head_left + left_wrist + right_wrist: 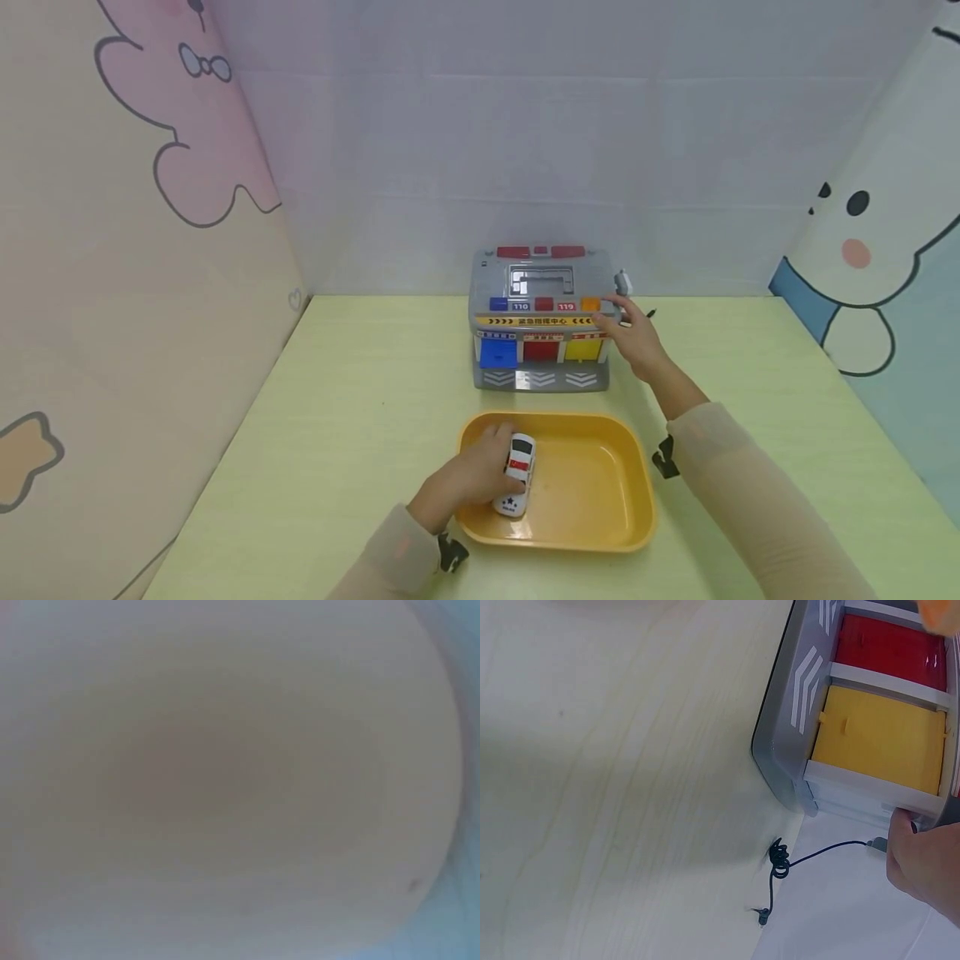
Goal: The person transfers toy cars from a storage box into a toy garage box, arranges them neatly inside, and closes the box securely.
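A white toy police car (516, 479) with a dark window, a red roof bar and star marks is in the left part of the yellow tray (637, 533). My left hand (480, 471) grips it from the left side, hiding part of it. Behind the tray stands a grey toy garage (540, 379) with a blue, a red and a yellow door. The right hand (637, 342) holds the right front corner of its roof. In the right wrist view, part of that hand (926, 859) lies against the side, near the yellow door (881, 739).
A coiled black cable (778, 859) lies to the right of the garage, joined to a small grey plug (877, 844) at its side. The light green table (360, 417) meets a pale back wall (450, 150). A blurred pale surface fills most of the left wrist view.
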{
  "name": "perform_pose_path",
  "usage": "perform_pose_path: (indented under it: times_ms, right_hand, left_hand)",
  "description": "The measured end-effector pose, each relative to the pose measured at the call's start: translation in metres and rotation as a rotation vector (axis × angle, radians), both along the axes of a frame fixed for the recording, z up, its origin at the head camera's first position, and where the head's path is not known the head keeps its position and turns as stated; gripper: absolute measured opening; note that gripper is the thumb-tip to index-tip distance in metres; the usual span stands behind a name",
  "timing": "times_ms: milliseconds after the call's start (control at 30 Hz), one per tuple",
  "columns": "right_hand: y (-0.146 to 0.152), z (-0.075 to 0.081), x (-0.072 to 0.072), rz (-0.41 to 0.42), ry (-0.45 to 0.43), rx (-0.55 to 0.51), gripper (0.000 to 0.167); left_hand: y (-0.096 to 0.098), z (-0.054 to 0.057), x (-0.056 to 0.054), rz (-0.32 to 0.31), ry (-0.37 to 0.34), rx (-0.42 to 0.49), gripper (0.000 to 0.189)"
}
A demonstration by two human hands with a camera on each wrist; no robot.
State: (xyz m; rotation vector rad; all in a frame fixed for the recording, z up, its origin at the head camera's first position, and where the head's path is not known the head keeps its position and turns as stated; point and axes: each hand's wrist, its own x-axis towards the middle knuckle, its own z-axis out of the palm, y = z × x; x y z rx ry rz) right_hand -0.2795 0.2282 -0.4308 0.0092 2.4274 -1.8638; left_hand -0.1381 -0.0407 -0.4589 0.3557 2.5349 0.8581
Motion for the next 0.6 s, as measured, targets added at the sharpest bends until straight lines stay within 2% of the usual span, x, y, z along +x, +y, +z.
perform_pose_path:
  times_ms: [167, 533, 600]
  right_hand:
    - [0.0008, 0.001, 0.0001, 0.007, 0.001, -0.002, 0.068]
    - [0.0003, 0.002, 0.001, 0.006, -0.01, 0.003, 0.068]
    - [-0.0002, 0.0026, 0.0008, 0.003, -0.012, 0.003, 0.068]
  left_hand:
    - [-0.0014, 0.0001, 0.0023, -0.016, 0.028, 0.046, 0.075]
    - [-0.008, 0.0055, -0.0029, -0.012, -0.029, 0.222, 0.069]
    - [-0.0094, 0.0067, -0.0035, 0.005, -0.057, 0.253, 0.068]
